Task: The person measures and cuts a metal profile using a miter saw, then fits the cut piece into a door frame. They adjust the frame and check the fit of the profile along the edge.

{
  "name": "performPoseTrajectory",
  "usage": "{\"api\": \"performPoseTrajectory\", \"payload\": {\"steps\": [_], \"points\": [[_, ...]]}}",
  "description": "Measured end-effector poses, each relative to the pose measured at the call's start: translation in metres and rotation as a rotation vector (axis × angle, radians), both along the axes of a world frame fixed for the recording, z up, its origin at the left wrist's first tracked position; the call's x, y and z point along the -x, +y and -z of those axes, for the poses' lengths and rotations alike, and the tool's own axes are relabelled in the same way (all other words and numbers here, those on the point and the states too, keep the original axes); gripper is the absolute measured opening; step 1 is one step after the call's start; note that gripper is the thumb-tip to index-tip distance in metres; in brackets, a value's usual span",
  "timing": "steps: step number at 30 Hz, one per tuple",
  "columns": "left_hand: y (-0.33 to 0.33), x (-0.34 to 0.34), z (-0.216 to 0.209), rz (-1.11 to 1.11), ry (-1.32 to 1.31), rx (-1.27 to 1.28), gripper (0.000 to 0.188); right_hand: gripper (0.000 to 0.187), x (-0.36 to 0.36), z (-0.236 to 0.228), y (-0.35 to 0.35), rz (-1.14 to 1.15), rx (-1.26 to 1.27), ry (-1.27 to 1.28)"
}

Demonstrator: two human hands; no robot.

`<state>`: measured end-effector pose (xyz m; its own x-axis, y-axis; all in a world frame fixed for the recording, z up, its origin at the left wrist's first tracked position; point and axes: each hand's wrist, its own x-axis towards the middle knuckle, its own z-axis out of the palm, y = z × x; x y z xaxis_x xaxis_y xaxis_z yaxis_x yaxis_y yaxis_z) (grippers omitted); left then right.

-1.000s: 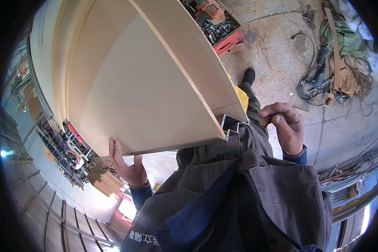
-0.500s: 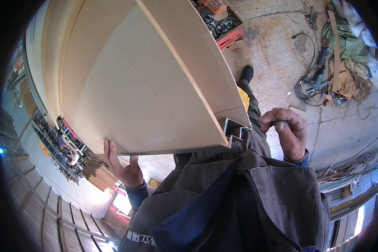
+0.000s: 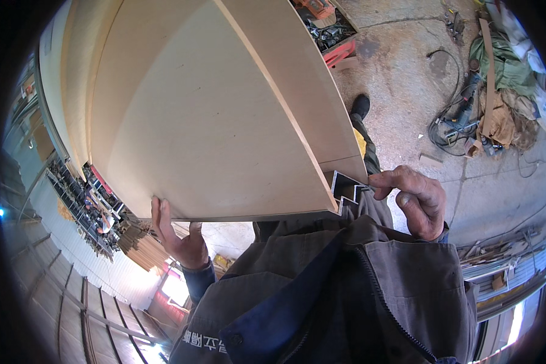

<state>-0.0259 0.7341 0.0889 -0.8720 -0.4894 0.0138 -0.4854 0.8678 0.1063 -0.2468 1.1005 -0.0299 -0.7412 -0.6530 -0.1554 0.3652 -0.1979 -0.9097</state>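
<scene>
A large beige board (image 3: pixel 182 127) stretches away before me, with a raised light wooden strip (image 3: pixel 279 100) running along its length. A dark metal channel (image 3: pixel 249 216) edges its near side, and the channel's open silvery end (image 3: pixel 346 187) shows at the right corner. My left hand (image 3: pixel 179 239) is closed over the near edge, fingers on the board's face and thumb on the near side. At the right corner, my right hand (image 3: pixel 415 200) has its index fingertip at the channel's end, apparently touching it. The thumb stays apart from that finger, and no object shows between them.
A box of metal parts (image 3: pixel 330 27) sits on the floor beyond the board. At right lie a corded power tool (image 3: pixel 461 118) and a heap of sacks (image 3: pixel 515 79). A person's leg and dark shoe (image 3: pixel 360 106) show beside the board. Shelving (image 3: pixel 82 206) stands left.
My right hand's index finger has come down to the channel's end from just off it. The board sits slightly further right in view. My left hand keeps its hold on the edge.
</scene>
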Motion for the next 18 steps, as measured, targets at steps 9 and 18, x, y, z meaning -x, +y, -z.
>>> {"api": "performPoseTrajectory", "payload": {"steps": [9, 18], "points": [[0.0024, 0.0025, -0.0038, 0.001, -0.033, 0.014, 0.074, 0.024, 0.0013, -0.0011, 0.0008, -0.007, -0.009, -0.034], [0.0037, 0.0023, -0.0045, -0.008, -0.029, 0.012, 0.074, 0.024, 0.0042, -0.0036, -0.0061, -0.011, -0.093, -0.028]]}}
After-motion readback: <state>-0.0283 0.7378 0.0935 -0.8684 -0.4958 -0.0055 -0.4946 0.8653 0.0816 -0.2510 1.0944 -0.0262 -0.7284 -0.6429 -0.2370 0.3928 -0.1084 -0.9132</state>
